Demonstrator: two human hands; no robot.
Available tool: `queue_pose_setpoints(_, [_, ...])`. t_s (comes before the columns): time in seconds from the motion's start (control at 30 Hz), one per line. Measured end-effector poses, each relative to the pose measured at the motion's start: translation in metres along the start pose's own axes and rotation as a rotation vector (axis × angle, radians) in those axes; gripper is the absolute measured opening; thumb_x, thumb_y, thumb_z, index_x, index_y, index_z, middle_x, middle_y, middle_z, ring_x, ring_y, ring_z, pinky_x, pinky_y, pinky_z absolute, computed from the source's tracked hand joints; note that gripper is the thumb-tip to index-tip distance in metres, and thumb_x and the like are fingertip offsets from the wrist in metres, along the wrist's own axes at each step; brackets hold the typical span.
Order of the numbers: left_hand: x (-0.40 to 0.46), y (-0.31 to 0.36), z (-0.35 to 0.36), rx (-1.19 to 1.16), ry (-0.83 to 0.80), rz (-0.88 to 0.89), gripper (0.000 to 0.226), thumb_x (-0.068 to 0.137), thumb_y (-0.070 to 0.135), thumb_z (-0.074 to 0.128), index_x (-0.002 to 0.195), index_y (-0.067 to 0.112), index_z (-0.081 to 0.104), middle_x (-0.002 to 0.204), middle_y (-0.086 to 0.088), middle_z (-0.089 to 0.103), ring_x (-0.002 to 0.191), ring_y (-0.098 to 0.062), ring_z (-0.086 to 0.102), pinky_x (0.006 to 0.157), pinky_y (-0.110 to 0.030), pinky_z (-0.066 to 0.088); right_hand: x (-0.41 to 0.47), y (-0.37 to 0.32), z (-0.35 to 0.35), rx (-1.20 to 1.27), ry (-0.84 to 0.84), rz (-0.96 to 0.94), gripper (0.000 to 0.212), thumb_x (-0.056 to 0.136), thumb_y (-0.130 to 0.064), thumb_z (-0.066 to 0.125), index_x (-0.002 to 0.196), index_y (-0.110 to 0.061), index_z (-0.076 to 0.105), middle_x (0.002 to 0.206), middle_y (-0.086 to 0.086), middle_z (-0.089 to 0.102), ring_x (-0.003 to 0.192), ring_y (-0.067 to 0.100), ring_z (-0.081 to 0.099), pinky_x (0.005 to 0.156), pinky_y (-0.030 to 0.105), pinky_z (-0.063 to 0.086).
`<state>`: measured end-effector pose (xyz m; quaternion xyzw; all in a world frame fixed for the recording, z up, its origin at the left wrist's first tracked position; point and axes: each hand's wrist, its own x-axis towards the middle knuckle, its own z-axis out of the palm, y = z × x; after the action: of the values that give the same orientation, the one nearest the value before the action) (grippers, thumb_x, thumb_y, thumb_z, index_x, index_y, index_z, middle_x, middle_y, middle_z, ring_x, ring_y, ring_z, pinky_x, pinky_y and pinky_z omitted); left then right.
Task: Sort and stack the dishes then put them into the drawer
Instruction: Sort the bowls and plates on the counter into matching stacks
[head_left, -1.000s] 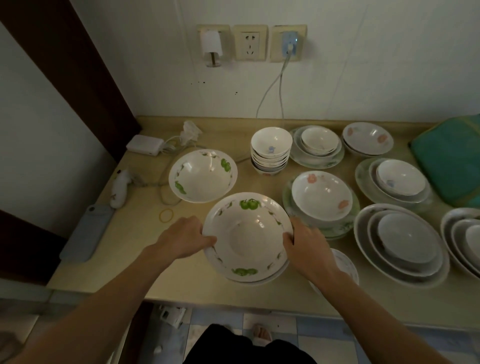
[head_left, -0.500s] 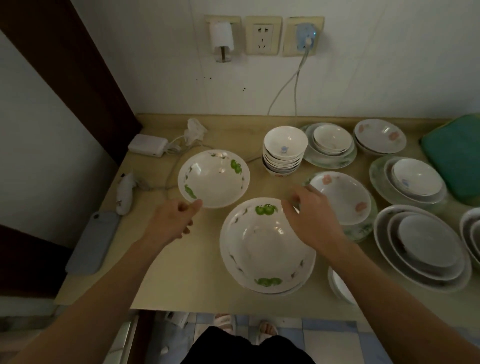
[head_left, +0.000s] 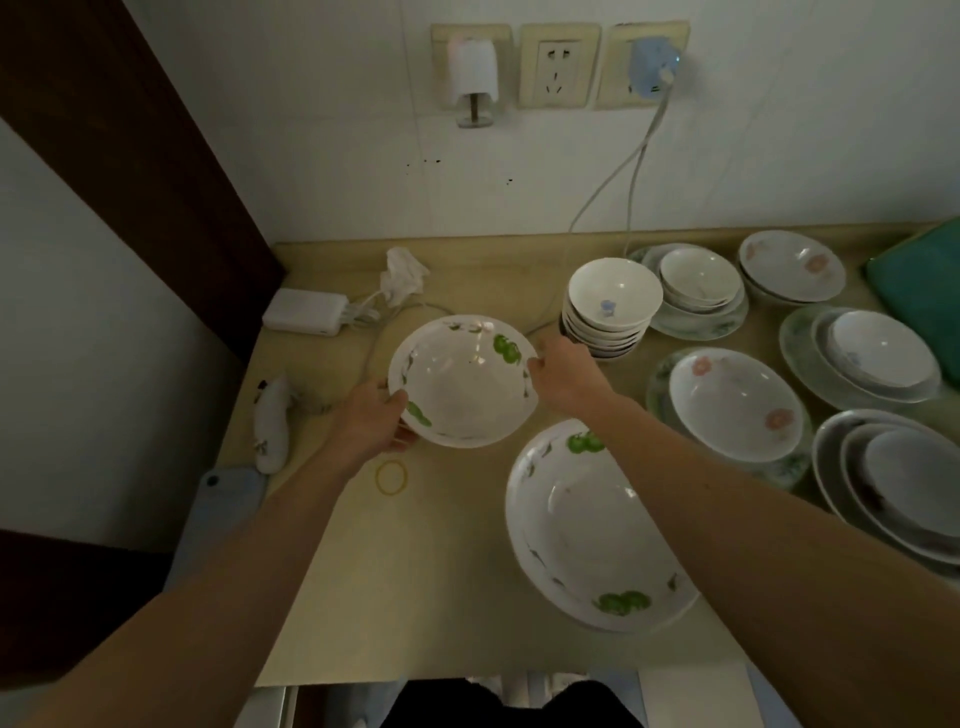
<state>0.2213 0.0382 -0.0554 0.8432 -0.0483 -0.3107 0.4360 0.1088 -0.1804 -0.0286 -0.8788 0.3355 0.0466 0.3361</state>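
Observation:
A white bowl with green fruit print (head_left: 462, 382) sits at the counter's middle left, and both hands grip its rim. My left hand (head_left: 371, 421) holds the near-left edge; my right hand (head_left: 563, 371) pinches the right edge. A larger bowl with the same green print (head_left: 587, 530) rests near the front edge, under my right forearm. To the right stand a stack of small bowls (head_left: 610, 306), a pink-flower bowl on a plate (head_left: 732, 402) and nested oval dishes (head_left: 893, 478). No drawer is visible.
A white charger block (head_left: 306, 310) with cables, a crumpled tissue (head_left: 402, 270), a small white bottle (head_left: 271, 423), a phone (head_left: 223, 506) and a yellow rubber band (head_left: 391, 477) lie on the beige counter (head_left: 415, 597). A teal cloth (head_left: 924, 291) sits far right. Wall sockets are above.
Both hands let go of the large green-print bowl, left it near the front edge, and moved back and left to grip the smaller green-print bowl.

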Motion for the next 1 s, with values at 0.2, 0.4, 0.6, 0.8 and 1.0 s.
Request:
queue_pose_setpoints(0.2, [0.009, 0.004, -0.003, 0.011, -0.018, -0.016, 0.027, 0.101, 0.014, 0.055, 0.128, 0.016, 0.058, 0.105, -0.016, 0.073, 0.078, -0.030, 0.075, 0.054, -0.036, 0.062, 0.007, 0.003, 0.010, 0.174, -0.033, 0.156, 0.029, 0.097, -0.012, 0.053, 0.120, 0.001, 0.064, 0.105, 0.015, 0.070, 0.095, 0.033, 0.070, 0.083, 0.042, 0.062])
queue_pose_setpoints(0.4, [0.012, 0.014, -0.005, 0.140, 0.031, 0.020, 0.022, 0.093, 0.008, 0.057, 0.112, 0.011, 0.067, 0.093, -0.013, 0.076, 0.077, -0.030, 0.076, 0.071, -0.050, 0.064, 0.007, -0.005, 0.006, 0.190, 0.017, 0.209, 0.021, 0.097, -0.007, 0.050, 0.103, 0.004, 0.067, 0.100, 0.021, 0.071, 0.089, 0.035, 0.071, 0.080, 0.052, 0.062])
queue_pose_setpoints(0.6, [0.002, 0.069, -0.039, 0.010, 0.110, 0.139, 0.018, 0.088, 0.014, 0.055, 0.079, 0.005, 0.069, 0.050, -0.006, 0.068, 0.034, -0.011, 0.054, 0.035, -0.019, 0.039, -0.003, -0.024, -0.039, 0.341, 0.156, 0.168, 0.019, 0.091, -0.005, 0.056, 0.084, 0.003, 0.071, 0.054, 0.010, 0.069, 0.042, 0.017, 0.064, 0.045, 0.030, 0.056])
queue_pose_setpoints(0.8, [-0.034, 0.124, -0.051, -0.322, -0.094, 0.100, 0.027, 0.089, 0.003, 0.046, 0.062, 0.009, 0.046, 0.039, -0.002, 0.046, 0.031, -0.006, 0.025, 0.034, -0.012, 0.020, -0.034, -0.033, -0.091, 0.606, 0.118, 0.240, 0.012, 0.081, -0.002, 0.058, 0.088, 0.006, 0.063, 0.045, 0.007, 0.062, 0.039, 0.015, 0.051, 0.043, 0.023, 0.042])
queue_pose_setpoints(1.0, [-0.062, 0.122, -0.023, -0.222, -0.151, 0.168, 0.019, 0.091, 0.002, 0.048, 0.073, 0.005, 0.054, 0.044, -0.007, 0.054, 0.033, -0.010, 0.034, 0.034, -0.015, 0.026, -0.082, 0.001, -0.113, 0.551, 0.168, 0.174, 0.015, 0.086, -0.005, 0.059, 0.094, 0.003, 0.070, 0.054, 0.008, 0.069, 0.042, 0.013, 0.056, 0.044, 0.024, 0.047])
